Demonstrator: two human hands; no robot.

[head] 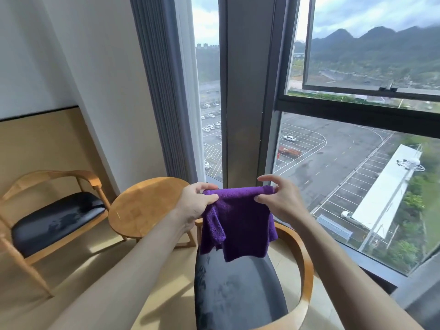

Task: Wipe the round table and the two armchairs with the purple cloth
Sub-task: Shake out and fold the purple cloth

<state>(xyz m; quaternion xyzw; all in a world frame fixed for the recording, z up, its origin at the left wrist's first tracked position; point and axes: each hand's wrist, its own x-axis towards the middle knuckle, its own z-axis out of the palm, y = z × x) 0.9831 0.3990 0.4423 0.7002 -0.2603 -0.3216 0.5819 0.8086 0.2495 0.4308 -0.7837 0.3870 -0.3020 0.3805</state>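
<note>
Purple cloth [238, 225] is held up in the air by its top edge, hanging loosely doubled over the near armchair [240, 294], apart from the seat below it. Left hand [196, 203] pinches the left end of that edge between thumb and curled fingers. Right hand [277, 198] pinches the right end with the thumb below; its remaining fingers arch above the cloth, only partly closed. Both forearms reach forward from the bottom of the view.

Near armchair: dark padded seat shows dull, patchy streaks; whether these are wipe marks, moisture or reflections cannot be told. Its curved wooden arm runs round the right side.

Round table [145, 208] stands just beyond, between the two chairs, its top bare and partly sunlit. Far armchair [54, 217] sits to the left against the panelled wall, its seat similarly mottled.

Assessment: no surface is in contact with the cloth. The cloth appears to be being spread or refolded, so wiping is paused or not yet begun. Completed portions cannot be confirmed; table and both chairs should be treated as outstanding.

Window [357, 163] beyond overlooks a car park.
</note>
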